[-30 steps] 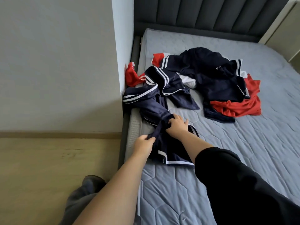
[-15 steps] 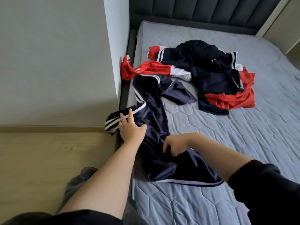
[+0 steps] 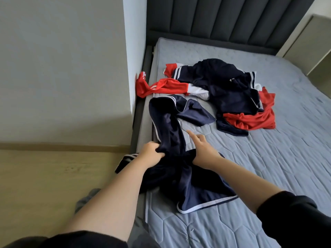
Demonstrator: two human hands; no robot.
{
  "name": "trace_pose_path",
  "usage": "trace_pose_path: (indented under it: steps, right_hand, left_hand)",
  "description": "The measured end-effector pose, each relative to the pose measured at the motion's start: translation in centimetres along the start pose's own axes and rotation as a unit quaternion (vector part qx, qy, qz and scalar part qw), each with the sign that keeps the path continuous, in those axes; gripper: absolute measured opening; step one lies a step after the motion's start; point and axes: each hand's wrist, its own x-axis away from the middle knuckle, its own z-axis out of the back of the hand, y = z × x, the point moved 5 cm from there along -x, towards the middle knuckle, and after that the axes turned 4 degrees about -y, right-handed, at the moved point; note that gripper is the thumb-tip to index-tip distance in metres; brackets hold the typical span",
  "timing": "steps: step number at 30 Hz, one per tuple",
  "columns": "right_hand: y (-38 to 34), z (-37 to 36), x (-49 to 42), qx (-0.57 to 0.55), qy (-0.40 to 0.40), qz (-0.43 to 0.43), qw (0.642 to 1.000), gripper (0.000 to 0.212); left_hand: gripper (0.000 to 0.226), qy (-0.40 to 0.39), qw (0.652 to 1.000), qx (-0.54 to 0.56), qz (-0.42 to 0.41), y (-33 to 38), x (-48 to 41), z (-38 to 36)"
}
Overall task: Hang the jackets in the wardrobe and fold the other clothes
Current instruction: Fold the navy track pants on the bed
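- Left hand (image 3: 152,153) grips a bunched fold of the navy garment (image 3: 193,190), which lies along the bed's left edge.
- Right hand (image 3: 203,148) holds nothing, forefinger straight, just beside that cloth.
- Beyond it lies a pile of navy and red clothes (image 3: 229,90). A red sleeve (image 3: 166,85) with three white stripes reaches the wall (image 3: 62,68); its white logo is too small to read.
- Grey quilted mattress (image 3: 268,167), dark padded headboard (image 3: 223,20), pale wooden floor (image 3: 44,176).

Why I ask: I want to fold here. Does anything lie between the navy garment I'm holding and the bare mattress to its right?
Nothing visible does. The left hand grips the navy garment, the right hand is open beside it, and that mattress patch is bare; the clothes pile lies nearer the headboard.
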Motion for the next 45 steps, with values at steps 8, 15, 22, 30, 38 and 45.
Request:
trace_pose_path:
  steps: [8,15,22,30,38,45]
  right_hand:
    - [-3.5,-0.7,-1.9,0.004,-0.015,0.115,0.993,0.056]
    - [-2.1,0.4,-1.4,-0.013,0.118,0.089,0.989,0.017]
    - [-0.7,0.9,-0.9,-0.278,0.174,-0.063,0.943,0.006]
    - [-10.6,4.9,-1.2,-0.419,0.212,-0.018,0.883,0.023]
    - [-30.4,8.3,0.1,-0.504,0.174,0.153,0.832,0.008]
    - [-44.6,10.0,4.6,-0.438,0.006,0.263,0.860,0.026]
  left_hand:
    - [0.013,-0.041,0.992,-0.036,-0.117,2.7,1.0,-0.3]
    - [0.022,0.010,0.993,-0.054,-0.102,2.5,0.7,0.3]
    - [0.040,0.028,0.980,-0.172,-0.093,1.8,0.4,-0.3]
    - [0.030,0.138,0.981,0.131,-0.039,0.7,4.4,7.5]
    - [0.047,0.211,0.966,0.148,0.030,-3.9,17.8,23.0]
    - [0.045,0.358,0.875,0.315,0.082,-3.7,31.6,32.9]
